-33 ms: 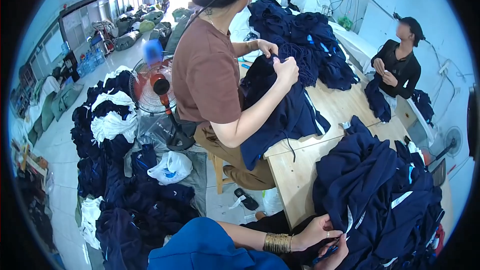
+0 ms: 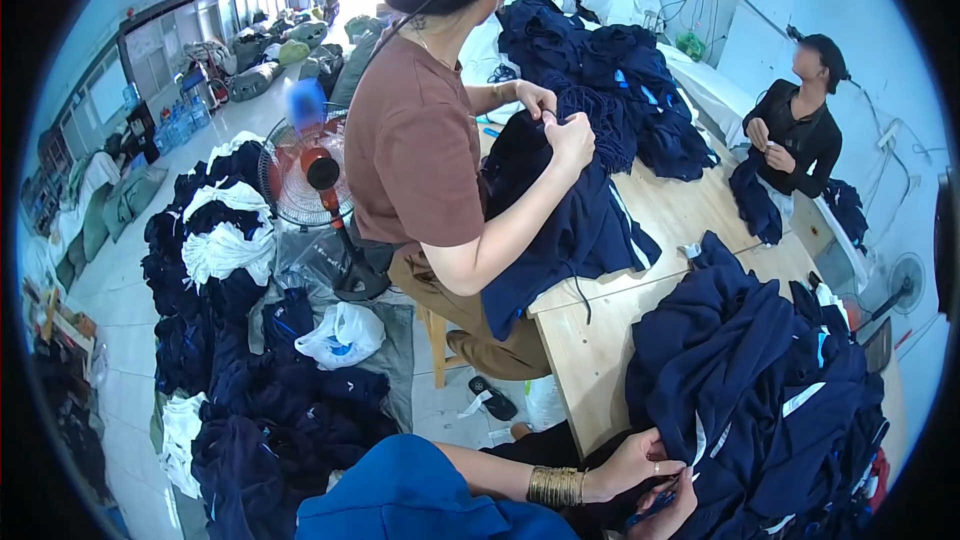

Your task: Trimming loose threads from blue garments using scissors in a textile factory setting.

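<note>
Across the right half stretches a pale wooden desk (image 2: 585, 370), its near end bearing a big heap of dark blue clothes (image 2: 815, 415). At the heap's near left edge lies a dark blue garment (image 2: 712, 345), and the person's left hand (image 2: 628, 470) pinches its edge just beside a narrow white strip. Close below, the right hand (image 2: 674, 514) curls around a small blue tool (image 2: 652, 507), mostly hidden by the fingers. Thin gold bangles (image 2: 556, 486) circle the left wrist.

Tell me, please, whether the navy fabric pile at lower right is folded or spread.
Neither: the navy fabric pile lies bunched, with loose creases.
</note>
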Demonstrator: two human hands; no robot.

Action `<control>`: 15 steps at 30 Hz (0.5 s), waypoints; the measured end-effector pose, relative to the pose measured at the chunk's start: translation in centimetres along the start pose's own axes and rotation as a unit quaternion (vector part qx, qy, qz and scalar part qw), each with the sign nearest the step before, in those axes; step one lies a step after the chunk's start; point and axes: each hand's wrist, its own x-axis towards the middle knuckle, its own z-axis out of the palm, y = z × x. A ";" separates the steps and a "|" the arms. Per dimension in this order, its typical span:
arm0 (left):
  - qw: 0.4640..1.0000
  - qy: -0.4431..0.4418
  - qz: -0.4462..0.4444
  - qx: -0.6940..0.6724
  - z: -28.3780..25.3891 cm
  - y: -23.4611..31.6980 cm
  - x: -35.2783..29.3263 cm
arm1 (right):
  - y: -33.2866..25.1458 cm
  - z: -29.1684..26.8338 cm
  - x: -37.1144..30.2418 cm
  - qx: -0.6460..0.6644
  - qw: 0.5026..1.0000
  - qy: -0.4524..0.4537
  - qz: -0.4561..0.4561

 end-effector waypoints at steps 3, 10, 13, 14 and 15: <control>1.000 0.015 0.019 0.007 0.2 -0.5 -0.1 | 0.3 -0.2 -0.3 -0.009 0.999 0.001 -0.033; 1.000 0.016 0.012 0.012 0.6 -0.6 -0.2 | 0.9 -0.7 -0.1 0.002 0.994 -0.018 -0.107; 1.000 -0.008 0.019 -0.002 0.6 -0.8 -0.1 | 1.0 -0.8 0.2 -0.002 0.993 -0.002 -0.115; 1.000 -0.005 0.015 0.003 0.6 -0.7 -0.1 | 1.1 -0.9 0.3 -0.002 0.993 0.000 -0.114; 1.000 -0.002 0.012 0.009 0.6 -0.8 -0.1 | 1.2 -1.0 0.4 -0.001 0.993 -0.001 -0.118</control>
